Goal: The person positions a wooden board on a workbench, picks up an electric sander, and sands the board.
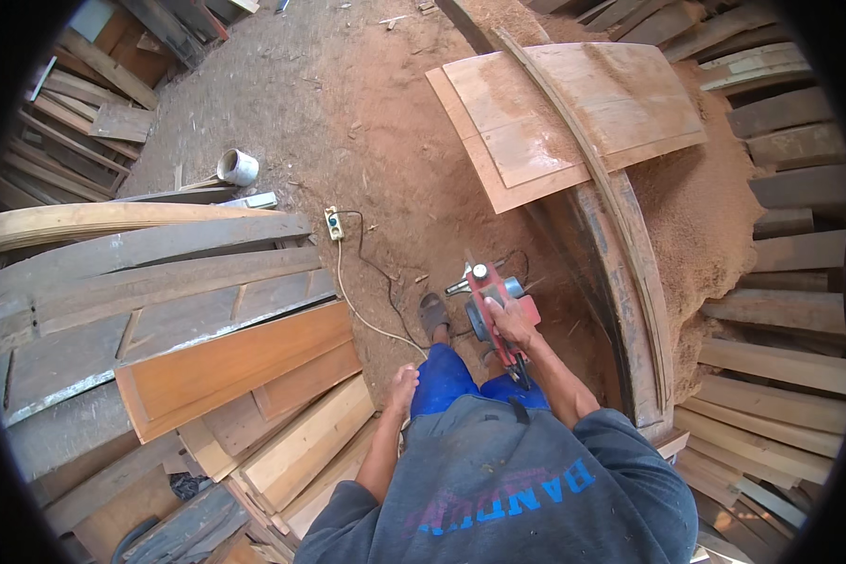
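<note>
My right hand is wrapped round the handle of a red electric hand planer. The planer hangs in front of my right leg, above the dusty ground; a pale round knob tops its far end. Beside my left thigh, my left hand has its fingers curled in; whether anything is inside them is hidden. Ahead on the ground lies a pale socket strip with a plug in it. From it a dark cord and a whitish cable run back toward my legs.
To the right, thin wooden panels lie across a long beam, under a narrow strip, among heaped sawdust. Stacked boards line my left. More planks fill the far right. A white bucket stands at the upper left.
</note>
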Available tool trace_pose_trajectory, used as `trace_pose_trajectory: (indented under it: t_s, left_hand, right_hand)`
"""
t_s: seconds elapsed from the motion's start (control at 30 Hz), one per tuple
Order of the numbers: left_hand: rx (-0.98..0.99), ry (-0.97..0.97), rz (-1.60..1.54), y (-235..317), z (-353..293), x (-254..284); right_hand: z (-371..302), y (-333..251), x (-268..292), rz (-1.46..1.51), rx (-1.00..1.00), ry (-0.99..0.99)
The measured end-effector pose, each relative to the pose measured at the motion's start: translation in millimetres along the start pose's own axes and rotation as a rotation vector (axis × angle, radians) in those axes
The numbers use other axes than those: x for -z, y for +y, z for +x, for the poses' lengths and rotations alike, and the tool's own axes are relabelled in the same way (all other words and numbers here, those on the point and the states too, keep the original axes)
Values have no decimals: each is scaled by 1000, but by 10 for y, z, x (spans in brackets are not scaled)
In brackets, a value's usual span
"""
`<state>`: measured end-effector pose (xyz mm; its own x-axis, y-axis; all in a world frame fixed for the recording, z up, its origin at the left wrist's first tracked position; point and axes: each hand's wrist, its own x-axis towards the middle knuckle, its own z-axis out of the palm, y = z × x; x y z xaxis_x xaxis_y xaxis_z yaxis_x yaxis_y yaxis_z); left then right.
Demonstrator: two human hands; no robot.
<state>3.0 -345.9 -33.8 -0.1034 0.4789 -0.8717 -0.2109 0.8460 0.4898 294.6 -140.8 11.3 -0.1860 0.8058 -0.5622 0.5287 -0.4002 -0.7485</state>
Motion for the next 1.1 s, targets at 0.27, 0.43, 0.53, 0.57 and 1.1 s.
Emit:
trace_pose_trajectory:
  t_s: [0.27, 0.43, 0.53, 0.57, 1.1]
  left_hand:
    - [-29, 92, 296, 12, -120, -161]
    - [-26, 95, 256, 66, -227, -239]
    - [-50, 84, 271, 453, -461, -481]
    - [-74, 88, 302, 643, -589, -581]
    - [-772, 97, 293, 1648, -558, -1606]
  right_hand:
    - [-158, 25, 161, 83, -36, -82]
    - [-334, -57, 266, 86, -50, -17]
    - [-482, -140, 405, 127, -67, 9]
    - [-534, -233, 469, 100, -98, -40]
    - [-731, -1357, 989, 197, 183, -119]
